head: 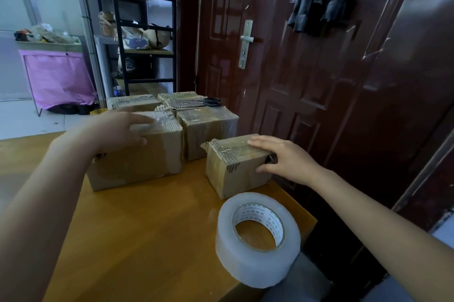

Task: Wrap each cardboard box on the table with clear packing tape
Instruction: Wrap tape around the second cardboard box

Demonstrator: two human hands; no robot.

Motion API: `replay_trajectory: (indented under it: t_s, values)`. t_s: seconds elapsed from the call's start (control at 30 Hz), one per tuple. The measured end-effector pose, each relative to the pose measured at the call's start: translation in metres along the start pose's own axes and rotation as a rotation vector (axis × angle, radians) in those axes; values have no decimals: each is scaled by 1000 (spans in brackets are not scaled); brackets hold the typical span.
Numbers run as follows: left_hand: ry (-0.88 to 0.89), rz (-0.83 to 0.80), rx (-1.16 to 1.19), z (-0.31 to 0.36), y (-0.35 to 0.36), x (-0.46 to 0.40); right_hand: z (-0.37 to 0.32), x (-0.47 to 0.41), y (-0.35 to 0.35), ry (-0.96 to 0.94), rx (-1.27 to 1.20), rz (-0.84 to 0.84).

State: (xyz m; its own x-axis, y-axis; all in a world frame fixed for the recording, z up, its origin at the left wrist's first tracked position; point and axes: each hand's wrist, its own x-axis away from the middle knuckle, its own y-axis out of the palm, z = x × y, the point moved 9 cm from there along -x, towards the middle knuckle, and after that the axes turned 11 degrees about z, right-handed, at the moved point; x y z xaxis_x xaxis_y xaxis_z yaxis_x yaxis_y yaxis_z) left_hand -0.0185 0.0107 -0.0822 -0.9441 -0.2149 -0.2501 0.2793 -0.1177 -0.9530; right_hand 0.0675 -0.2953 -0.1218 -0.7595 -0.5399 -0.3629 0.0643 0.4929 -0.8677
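Head view: wooden table with five cardboard boxes clustered at its far side. Small box sits apart at the right front, close to the table edge, probably pulled out as the next one to wrap. Right hand is on it, fingers spread fairly straight over the top right edge, thumb down against the right side face; looks like a light steadying hold, not a tight clamp. Left hand lies flat on top of the large box, fingers extended and blurred with motion, thumb at the front upper edge; nothing pinched. Likely pressing or shifting it to make room.

Tape roll stands tilted at the near right table corner, partly overhanging the edge, untouched, near the right forearm for an easy grab. Could slip off if bumped.

Middle box sits behind, just beside the large one. Two rear boxes already show shiny tape bands; scissors rest on the right one, parked within reach for cutting. Whether any box is fully wrapped, can't tell.
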Motion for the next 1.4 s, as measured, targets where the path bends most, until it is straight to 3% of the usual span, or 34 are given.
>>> replay_trajectory:
  t_s: [0.17,0.33,0.43,0.7,1.0,1.13,1.4]
  values:
    - [245,405,308,85,-34,22,5,9,5,89,-282,190]
    - [473,307,360,150,43,34,23,25,36,243,-882,332]
    - [498,402,327,151,74,36,25,22,46,295,-1057,326]
    - [422,498,703,144,92,37,24,13,47,239,-912,396]
    - [507,554,694,141,88,40,23,16,37,129,-755,530]
    - [482,564,791,136,85,40,27,16,41,199,-828,487]
    - [484,555,760,135,91,40,37,27,43,320,-900,488]
